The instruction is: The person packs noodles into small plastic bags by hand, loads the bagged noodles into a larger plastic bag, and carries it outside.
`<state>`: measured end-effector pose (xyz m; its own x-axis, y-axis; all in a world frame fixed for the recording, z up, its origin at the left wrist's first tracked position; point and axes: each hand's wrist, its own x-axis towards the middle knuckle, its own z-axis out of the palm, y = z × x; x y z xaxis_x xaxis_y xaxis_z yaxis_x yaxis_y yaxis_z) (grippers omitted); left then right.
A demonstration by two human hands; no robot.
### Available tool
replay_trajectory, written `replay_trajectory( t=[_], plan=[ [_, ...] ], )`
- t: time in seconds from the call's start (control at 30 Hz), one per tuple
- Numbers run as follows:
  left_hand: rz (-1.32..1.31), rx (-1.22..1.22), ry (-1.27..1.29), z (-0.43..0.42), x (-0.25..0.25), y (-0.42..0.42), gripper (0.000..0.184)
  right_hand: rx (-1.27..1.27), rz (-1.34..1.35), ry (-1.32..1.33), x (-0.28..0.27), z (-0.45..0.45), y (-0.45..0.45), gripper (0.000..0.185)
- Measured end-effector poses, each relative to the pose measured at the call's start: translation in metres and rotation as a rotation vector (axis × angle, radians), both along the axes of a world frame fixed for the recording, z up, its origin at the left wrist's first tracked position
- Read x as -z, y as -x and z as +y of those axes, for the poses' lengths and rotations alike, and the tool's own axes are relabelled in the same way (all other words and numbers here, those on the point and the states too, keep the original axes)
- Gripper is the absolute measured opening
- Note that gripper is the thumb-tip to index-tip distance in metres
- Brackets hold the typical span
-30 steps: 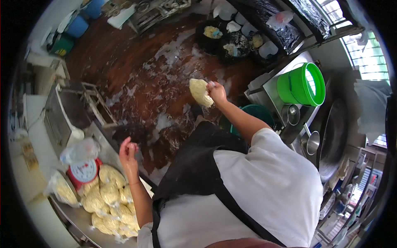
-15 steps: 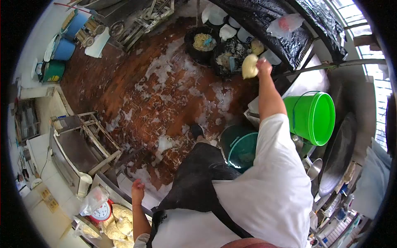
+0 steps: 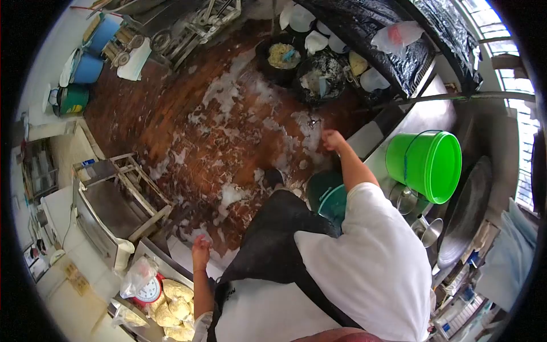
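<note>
The right hand hangs out over the floor, fingers loosely bent, with nothing seen in it; how tightly they close I cannot tell. The left hand hovers near the tabletop, fingertips bunched, too small to tell if they pinch anything. Beside that forearm, the yellow bags lie heaped on the tabletop, likely nestled because they are soft. The rearmost bag's long axis runs roughly crosswise; the others look too round to point anywhere. The scale touches the heap, dial facing up, presumably for easy reading.
</note>
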<state>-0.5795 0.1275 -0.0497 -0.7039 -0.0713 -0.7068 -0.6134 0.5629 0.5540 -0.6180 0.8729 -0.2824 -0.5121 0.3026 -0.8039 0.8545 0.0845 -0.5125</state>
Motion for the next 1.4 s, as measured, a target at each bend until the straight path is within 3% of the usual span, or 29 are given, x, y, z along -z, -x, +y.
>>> replay_trajectory(
  t=[0.07,0.13,0.17,0.27,0.33,0.37,0.47,0.5,0.53,0.57,0.6,0.63,0.67,0.7,0.73,0.8,0.83,0.87,0.93,1.0,1.03,1.13,1.2,1.23,1.27,1.33,1.4],
  plan=[
    [0.024,-0.008,-0.014,-0.017,0.0,-0.014,0.034,-0.369,0.054,-0.106,0.029,-0.001,-0.044,0.011],
    [0.036,-0.04,-0.04,-0.028,0.005,-0.025,0.033,-0.997,0.069,-0.359,0.011,-0.01,-0.045,0.008],
    [0.033,-0.07,-0.055,-0.035,0.007,-0.032,0.033,-1.441,0.051,-0.556,-0.002,-0.012,-0.034,0.008],
    [0.048,-0.202,-0.091,-0.04,0.001,-0.05,0.034,-1.259,0.112,-0.48,0.039,0.005,-0.015,0.015],
    [0.081,-0.268,-0.111,-0.049,0.01,-0.071,0.033,-1.723,0.201,-0.973,0.003,-0.026,0.021,0.02],
    [0.052,-0.164,-0.009,-0.037,-0.017,-0.073,0.036,-0.946,0.362,-0.672,-0.025,-0.044,0.032,0.023],
    [0.064,-0.437,-0.187,-0.048,-0.009,-0.112,0.039,-1.281,0.693,-0.74,-0.045,-0.1,0.08,0.021],
    [0.143,-0.494,-0.261,-0.053,0.006,-0.13,0.04,-1.552,0.62,-0.656,-0.064,-0.133,0.1,0.019],
    [0.242,-0.577,-0.316,-0.058,0.017,-0.15,0.04,-1.579,0.509,-0.701,-0.077,-0.167,0.107,0.016],
    [0.237,-0.542,-0.201,-0.044,-0.02,-0.153,0.04,-1.682,0.528,-0.719,-0.091,-0.207,0.118,0.019],
    [0.207,-0.661,-0.283,-0.036,-0.054,-0.162,0.04,-2.022,0.739,-0.756,-0.069,-0.236,0.142,0.025],
    [0.286,-0.552,-0.036,-0.044,-0.051,-0.182,0.039,-1.648,1.58,-0.719,-0.063,-0.275,0.157,0.032],
    [0.365,-0.574,0.087,-0.045,-0.064,-0.203,0.038,-1.555,1.028,-0.337,-0.071,-0.348,0.163,0.039],
    [0.333,-0.665,0.05,-0.053,-0.068,-0.224,0.037,-1.39,0.399,-0.084,-0.081,-0.4,0.167,0.048],
    [0.371,-0.787,0.017,-0.058,-0.072,-0.249,0.037,-1.213,0.334,0.313,-0.094,-0.456,0.167,0.039],
    [0.448,-0.948,-0.072,-0.066,-0.086,-0.284,0.036,-1.259,0.549,0.52,-0.148,-0.574,0.133,0.036],
    [0.529,-1.009,-0.104,-0.07,-0.101,-0.302,0.033,-1.531,0.849,0.353,-0.217,-0.643,0.101,0.038],
    [0.543,-1.074,-0.103,-0.072,-0.114,-0.322,0.032,-1.577,0.986,0.342,-0.312,-0.699,0.06,0.036],
    [0.562,-1.182,-0.121,-0.077,-0.13,-0.353,0.031,-1.489,1.294,0.464,-0.376,-0.796,0.022,0.032],
    [0.624,-1.24,-0.128,-0.082,-0.125,-0.384,0.03,-1.306,1.66,0.308,-0.437,-0.87,0.005,0.036],
    [0.654,-1.265,-0.127,-0.091,-0.124,-0.395,0.029,-1.265,1.715,0.182,-0.467,-0.896,0.001,0.043],
    [0.626,-1.314,-0.105,-0.11,-0.125,-0.415,0.028,-1.26,1.781,-0.232,-0.465,-0.968,0.024,0.061],
    [0.624,-1.343,-0.101,-0.118,-0.135,-0.417,0.029,-1.628,1.465,-0.573,-0.46,-0.993,0.046,0.062],
    [0.631,-1.342,-0.094,-0.121,-0.138,-0.419,0.03,-1.645,1.412,-0.517,-0.451,-0.999,0.059,0.052],
    [0.644,-1.348,-0.083,-0.126,-0.139,-0.42,0.031,-1.589,1.439,-0.4,-0.439,-1.001,0.071,0.055],
    [0.656,-1.412,-0.08,-0.127,-0.14,-0.423,0.03,-1.637,1.502,-0.353,-0.434,-1.0,0.083,0.072],
    [0.621,-1.482,-0.083,-0.129,-0.142,-0.418,0.029,-1.591,1.49,-0.318,-0.443,-0.995,0.075,0.078]
  ],
)
